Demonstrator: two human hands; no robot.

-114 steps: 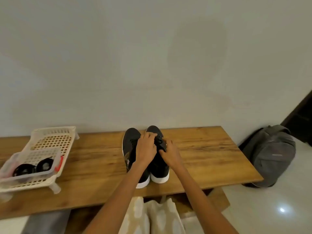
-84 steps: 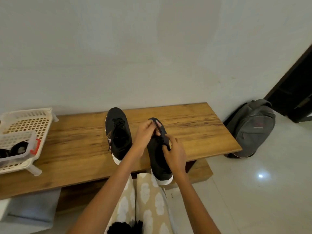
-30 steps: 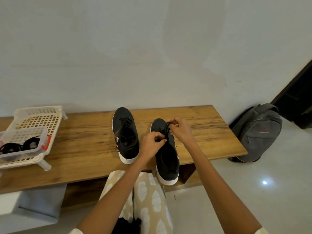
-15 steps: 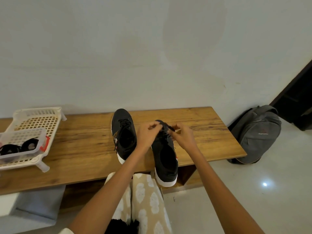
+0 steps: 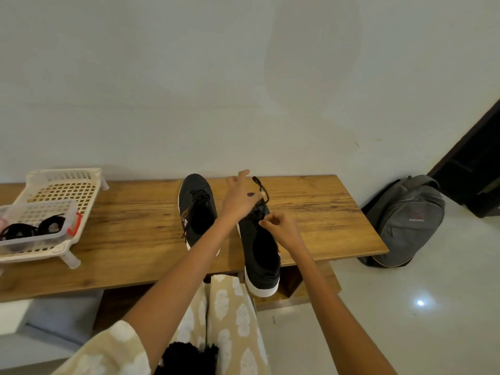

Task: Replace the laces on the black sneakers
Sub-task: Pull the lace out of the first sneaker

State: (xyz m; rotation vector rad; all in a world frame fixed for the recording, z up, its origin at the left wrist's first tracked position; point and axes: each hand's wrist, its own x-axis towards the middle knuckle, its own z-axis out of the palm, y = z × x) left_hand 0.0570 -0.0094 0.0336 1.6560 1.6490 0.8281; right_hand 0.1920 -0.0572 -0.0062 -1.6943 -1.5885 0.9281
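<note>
Plain pale wall backs a long wooden bench, and on it stand the two black sneakers: the left sneaker sits fully on the bench with its lace in place, while the right sneaker, just beside it on the side toward the backpack, hangs its white-soled heel over the bench's near edge. The step in hand looks like unlacing the right sneaker. The left hand is raised over its toe, pulling the black lace up and away, the lace caught at the thumb while the other fingers spread loosely; the right hand rests at the eyelets with its fingers curled, seemingly pinching the lace there, though the exact hold is too small to tell. Next the lace likely needs drawing out row by row, without tipping the sneaker off the bench. At the bench's far left end a white basket carries a clear tub holding coiled black laces, probably the replacements. A grey backpack leans by the wall beyond the bench's right end.
</note>
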